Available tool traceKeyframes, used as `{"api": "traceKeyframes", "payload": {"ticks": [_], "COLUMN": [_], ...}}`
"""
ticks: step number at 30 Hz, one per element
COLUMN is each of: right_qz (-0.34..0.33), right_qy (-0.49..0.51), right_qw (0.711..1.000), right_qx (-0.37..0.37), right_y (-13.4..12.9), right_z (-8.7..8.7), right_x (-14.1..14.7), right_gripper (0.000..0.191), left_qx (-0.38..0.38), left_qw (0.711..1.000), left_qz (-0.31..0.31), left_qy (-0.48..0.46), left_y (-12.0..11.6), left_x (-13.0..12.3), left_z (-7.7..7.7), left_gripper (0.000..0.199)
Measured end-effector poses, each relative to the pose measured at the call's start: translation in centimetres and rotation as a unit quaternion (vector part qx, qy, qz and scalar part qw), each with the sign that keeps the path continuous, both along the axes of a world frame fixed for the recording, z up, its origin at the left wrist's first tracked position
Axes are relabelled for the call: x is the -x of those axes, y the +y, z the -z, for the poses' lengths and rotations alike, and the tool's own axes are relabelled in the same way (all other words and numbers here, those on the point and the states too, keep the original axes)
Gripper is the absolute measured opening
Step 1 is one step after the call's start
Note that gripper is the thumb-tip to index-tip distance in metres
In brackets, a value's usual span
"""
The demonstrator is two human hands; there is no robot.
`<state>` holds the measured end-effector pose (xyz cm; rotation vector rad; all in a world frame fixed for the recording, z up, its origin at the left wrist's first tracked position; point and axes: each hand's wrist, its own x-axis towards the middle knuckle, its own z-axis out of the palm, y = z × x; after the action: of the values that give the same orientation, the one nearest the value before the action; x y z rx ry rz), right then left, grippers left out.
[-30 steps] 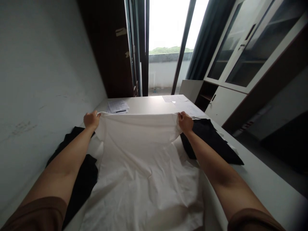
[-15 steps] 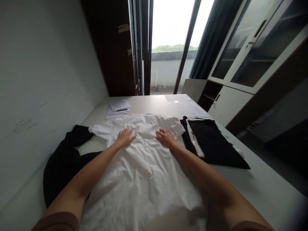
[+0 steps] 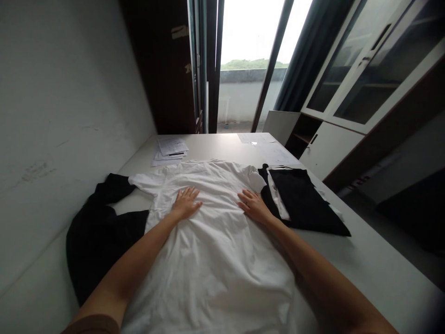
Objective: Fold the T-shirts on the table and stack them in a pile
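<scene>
A white T-shirt (image 3: pixel 215 241) lies spread over the table, its collar at the far end and soft wrinkles running down its body. My left hand (image 3: pixel 187 203) rests flat on the shirt's upper left part, fingers spread. On the upper right part, my right hand (image 3: pixel 254 205) also lies flat with its fingers apart. Neither hand grips the cloth. The left sleeve stretches out sideways over the table, while the right sleeve is bunched beside the folded dark clothes.
Black clothing (image 3: pixel 104 232) lies crumpled at the left, near the wall (image 3: pixel 69 116). Folded black and white garments (image 3: pixel 309 199) are stacked at the right. Papers (image 3: pixel 171 147) sit at the far left of the white table (image 3: pixel 215 143), with more sheets (image 3: pixel 274 150) at the far right.
My right hand has slid a little to the right and my left hand slightly right too, so they are farther apart. The cloth between them looks smoother.
</scene>
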<state>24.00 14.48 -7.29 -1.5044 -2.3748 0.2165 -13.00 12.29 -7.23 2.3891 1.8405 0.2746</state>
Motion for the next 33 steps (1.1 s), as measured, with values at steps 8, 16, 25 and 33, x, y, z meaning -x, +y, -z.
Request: {"api": "traceKeyframes", "payload": {"ticks": [8,16,25,33], "right_qz": [0.159,0.187,0.176,0.194], "right_qy": [0.049,0.052,-0.006,0.049], "right_qw": [0.985,0.981,0.984,0.979], "right_qx": [-0.044,-0.028,-0.022,-0.027], "right_y": [1.0,0.1,-0.4,1.1], "right_z": [0.1,0.3,0.5,0.8], "right_x": [0.4,0.5,1.0,0.9], "right_gripper": [0.049,0.053,0.053,0.056], "left_qx": [0.033,-0.068,-0.086,0.032], "left_qw": [0.999,0.994,0.983,0.931], "left_qz": [-0.042,-0.052,0.125,0.360], "left_qy": [0.009,-0.069,-0.104,-0.053], "left_y": [3.5,1.8,-9.0,-14.8], "left_x": [1.3,1.4,-4.2,-9.1], "left_z": [-0.4,-0.8,-2.9,-4.6], "left_gripper": [0.069,0.045,0.041,0.071]}}
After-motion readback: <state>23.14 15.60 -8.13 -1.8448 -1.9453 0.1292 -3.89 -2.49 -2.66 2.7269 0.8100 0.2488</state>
